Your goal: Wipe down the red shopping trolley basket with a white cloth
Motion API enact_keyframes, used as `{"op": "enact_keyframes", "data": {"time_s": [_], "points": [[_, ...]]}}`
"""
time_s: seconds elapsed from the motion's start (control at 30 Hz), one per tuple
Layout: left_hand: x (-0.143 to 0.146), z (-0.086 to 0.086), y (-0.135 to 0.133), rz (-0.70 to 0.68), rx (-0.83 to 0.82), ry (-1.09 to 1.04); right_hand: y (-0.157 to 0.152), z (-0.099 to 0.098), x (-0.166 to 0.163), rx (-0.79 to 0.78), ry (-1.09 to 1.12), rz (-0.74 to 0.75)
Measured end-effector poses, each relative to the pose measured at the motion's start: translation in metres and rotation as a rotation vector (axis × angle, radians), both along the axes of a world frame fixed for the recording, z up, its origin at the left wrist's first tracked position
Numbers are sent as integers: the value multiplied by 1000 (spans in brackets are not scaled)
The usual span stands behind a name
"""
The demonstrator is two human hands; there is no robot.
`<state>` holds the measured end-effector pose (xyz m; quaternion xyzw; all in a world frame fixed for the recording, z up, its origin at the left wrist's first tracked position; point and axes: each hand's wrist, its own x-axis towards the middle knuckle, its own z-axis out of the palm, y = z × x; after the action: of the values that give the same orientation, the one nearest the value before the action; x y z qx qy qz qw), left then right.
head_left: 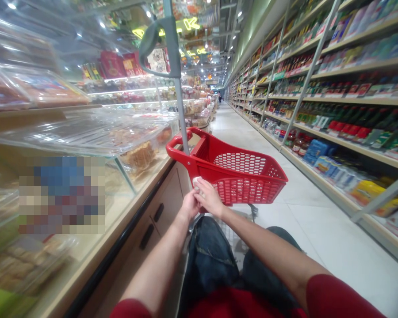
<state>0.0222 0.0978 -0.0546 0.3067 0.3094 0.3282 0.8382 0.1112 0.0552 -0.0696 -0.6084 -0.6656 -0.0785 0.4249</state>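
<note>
My two hands meet in front of my knees, close to the near side of a red plastic shopping cart basket (245, 154). My right hand (211, 197) has its fingers closed around a small white wad (196, 181) that looks like crumpled tissue or paper. Just below it, my left hand (191, 204) is closed with its fingertips against the right hand; whatever it may hold is hidden. The cart's red handle (176, 143) is beyond the hands, and neither hand touches it.
A glass-fronted counter with a black rail (126, 247) and packaged food runs along the left. A grey pole (181, 104) with a grey loop handle (161, 48) rises by the cart. Stocked shelves (345, 92) line the right, beside the tiled aisle (234, 121).
</note>
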Motion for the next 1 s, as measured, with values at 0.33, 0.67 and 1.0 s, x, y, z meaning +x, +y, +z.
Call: {"op": "enact_keyframes", "data": {"time_s": [0.33,0.67,1.0], "points": [[-13,29,33,-30,132,41,30,31,15,31,-496,48],[-13,-25,62,208,708,946,66,2,42,104,-713,42],[-16,-50,43,64,1272,1557,39,-19,43,194,-673,87]]}}
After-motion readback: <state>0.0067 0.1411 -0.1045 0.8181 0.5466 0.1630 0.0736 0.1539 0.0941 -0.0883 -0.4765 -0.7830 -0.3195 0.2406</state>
